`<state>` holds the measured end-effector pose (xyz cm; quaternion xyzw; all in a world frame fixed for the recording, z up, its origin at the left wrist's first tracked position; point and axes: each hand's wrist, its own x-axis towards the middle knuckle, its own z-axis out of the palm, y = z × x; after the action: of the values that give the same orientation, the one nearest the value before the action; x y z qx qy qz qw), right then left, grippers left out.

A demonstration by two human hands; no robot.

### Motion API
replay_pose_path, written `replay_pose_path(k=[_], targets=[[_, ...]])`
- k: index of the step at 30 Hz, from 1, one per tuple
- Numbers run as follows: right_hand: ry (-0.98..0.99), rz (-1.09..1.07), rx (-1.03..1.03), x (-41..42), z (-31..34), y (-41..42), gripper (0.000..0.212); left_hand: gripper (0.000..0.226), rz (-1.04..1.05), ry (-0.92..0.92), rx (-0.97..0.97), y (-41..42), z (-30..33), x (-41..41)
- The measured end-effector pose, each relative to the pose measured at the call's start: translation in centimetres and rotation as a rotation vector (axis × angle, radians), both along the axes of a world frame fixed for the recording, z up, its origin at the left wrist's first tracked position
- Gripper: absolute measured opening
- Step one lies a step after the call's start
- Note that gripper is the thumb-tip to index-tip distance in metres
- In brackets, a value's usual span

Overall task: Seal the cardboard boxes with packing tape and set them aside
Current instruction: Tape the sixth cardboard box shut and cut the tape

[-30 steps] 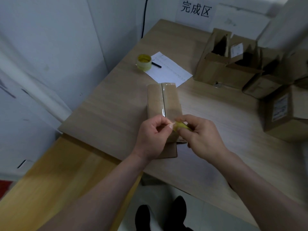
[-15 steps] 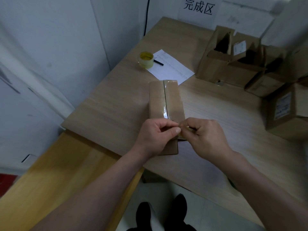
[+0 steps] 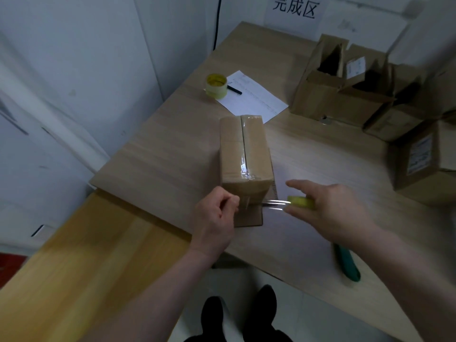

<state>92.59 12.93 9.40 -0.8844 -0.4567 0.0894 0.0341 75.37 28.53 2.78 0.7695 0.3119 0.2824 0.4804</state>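
The tall brown cardboard box [image 3: 244,159] stands right in front of me on the pale wooden table [image 3: 172,149], and its top seam already carries a glossy strip of clear tape that folds down over the near edge. So the top looks done, I'd say; what I'm on now is the near face. A short stretch of clear packing tape [image 3: 272,203] runs taut across it, from my left hand [image 3: 217,213] to the small yellow-green tape roll [image 3: 301,202] in my right hand [image 3: 330,213].

My left fingers are curled, pinching the free end of the tape against the box's near face. My right hand grips the roll between thumb and fingers, index finger pointing out straight (the frame is a bit blurred here, so I can't tell just how the other fingers sit).

Still to come, as I judge it: press this strip down, cut it, set the box aside. And there's more waiting. Several open brown cardboard boxes [image 3: 345,95] with flaps up sit at the far right. A second yellow roll of tape [image 3: 216,86] rests on the far left of the table beside a white sheet of paper [image 3: 254,99] with a black pen [image 3: 234,90] on it. A green-handled tool [image 3: 346,264] lies near the table's edge under my right forearm.
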Motion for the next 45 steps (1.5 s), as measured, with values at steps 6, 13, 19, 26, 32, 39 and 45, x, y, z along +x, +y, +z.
replay_pose_path(k=[6,13,19,26,32,39,45], targets=[[-0.133,0.104,0.089,1.7,-1.1,3.2,0.061,0.022,0.15,-0.014,0.213,2.5,-1.2,2.0],[-0.219,0.115,-0.066,1.9,-2.2,5.2,0.055,0.015,0.151,0.038,0.241,3.5,-3.2,3.0],[-0.253,0.147,-0.052,2.3,-3.2,6.3,0.052,0.016,0.186,0.038,0.221,4.2,-3.5,3.3],[-0.286,0.189,-0.022,2.6,-5.2,6.9,0.035,0.013,0.326,0.074,0.012,4.3,-3.7,3.8],[-0.215,0.207,0.044,3.3,-5.2,7.5,0.029,0.025,0.409,0.005,-0.331,5.1,-3.1,4.8],[-0.251,0.286,0.145,3.9,-6.0,7.7,0.029,0.065,-0.259,0.428,0.682,5.9,-1.3,8.7],[-0.006,0.238,0.119,4.9,-5.4,6.3,0.052,0.076,-0.684,0.765,0.858,7.8,-1.7,10.2]])
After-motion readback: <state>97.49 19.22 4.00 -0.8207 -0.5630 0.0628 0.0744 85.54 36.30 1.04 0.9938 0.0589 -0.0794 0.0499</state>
